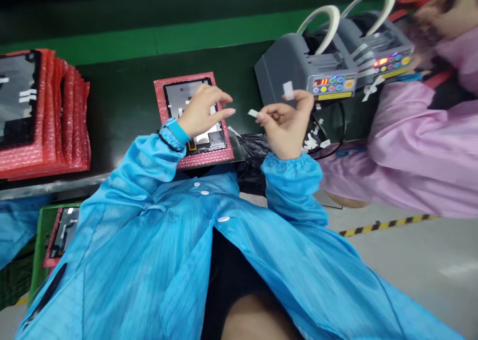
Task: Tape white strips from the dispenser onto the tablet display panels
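Note:
My left hand [205, 108] hovers over a flat black-framed screen panel [216, 139], its thumb and fingers apart and nothing between them. The panel lies on a pink bubble-wrap sheet [160, 93] at the table's front edge, partly hidden by that hand. To the right, my right hand [288, 126] is raised off the table, thumb and forefinger pinched on a short piece of white tape [253, 113]. A second white tape piece [288, 90] sticks up from another finger of the same hand.
Two grey tape dispensers [284, 66] with white tape rolls stand at the back right. A stack of panels in red bubble wrap [70, 126] is at left. Below it a green crate [39, 240] holds another panel. A co-worker's pink sleeve [421, 141] is close at right.

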Demonstrator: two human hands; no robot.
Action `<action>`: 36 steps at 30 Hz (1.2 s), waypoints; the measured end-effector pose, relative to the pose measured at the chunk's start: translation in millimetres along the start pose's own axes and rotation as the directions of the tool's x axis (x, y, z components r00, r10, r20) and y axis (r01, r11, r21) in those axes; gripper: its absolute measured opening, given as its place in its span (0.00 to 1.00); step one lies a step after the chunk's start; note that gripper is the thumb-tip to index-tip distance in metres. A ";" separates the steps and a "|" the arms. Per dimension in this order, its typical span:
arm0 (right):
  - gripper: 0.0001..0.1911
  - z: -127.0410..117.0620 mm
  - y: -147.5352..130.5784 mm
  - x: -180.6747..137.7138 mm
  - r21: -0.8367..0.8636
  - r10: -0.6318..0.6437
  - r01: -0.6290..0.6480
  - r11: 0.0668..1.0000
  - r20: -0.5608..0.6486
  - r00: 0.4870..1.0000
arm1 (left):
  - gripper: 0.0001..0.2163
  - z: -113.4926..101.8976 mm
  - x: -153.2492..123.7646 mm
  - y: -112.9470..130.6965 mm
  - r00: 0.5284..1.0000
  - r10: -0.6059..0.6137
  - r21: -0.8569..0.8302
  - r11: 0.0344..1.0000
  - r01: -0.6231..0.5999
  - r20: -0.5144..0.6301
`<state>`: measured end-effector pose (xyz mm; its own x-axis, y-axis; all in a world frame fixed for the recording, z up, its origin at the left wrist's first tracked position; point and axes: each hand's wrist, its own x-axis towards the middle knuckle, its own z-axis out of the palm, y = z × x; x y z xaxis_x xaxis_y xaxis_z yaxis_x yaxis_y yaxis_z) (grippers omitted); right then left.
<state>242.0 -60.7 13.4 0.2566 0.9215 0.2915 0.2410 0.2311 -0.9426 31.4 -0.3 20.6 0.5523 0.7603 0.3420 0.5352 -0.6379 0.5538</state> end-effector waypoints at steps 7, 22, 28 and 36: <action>0.31 39.4 10.3 9.5 0.044 -0.069 0.058 0.997 0.316 0.946 | 0.16 4.9 -0.1 -14.5 0.992 -0.069 -0.038 0.997 0.073 0.102; 0.33 53.9 66.8 29.6 0.012 0.069 -0.077 0.997 0.333 0.940 | 0.08 16.9 -1.0 -35.7 0.959 -0.260 -0.039 0.963 0.266 0.109; 0.28 60.3 90.9 38.2 -0.079 0.157 -0.140 0.987 0.310 0.938 | 0.09 32.9 2.8 -25.1 0.882 -0.466 0.117 0.882 0.457 0.071; 0.27 64.8 98.9 38.4 -0.167 0.213 -0.167 0.972 0.317 0.924 | 0.09 48.2 2.4 -27.9 0.863 -0.502 0.177 0.855 0.488 0.045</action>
<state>215.0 17.8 -79.2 -0.0077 0.9998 0.0172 0.3475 0.0189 -0.9375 48.6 13.4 -30.7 0.2366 0.9715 -0.0170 0.8400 -0.1958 0.5060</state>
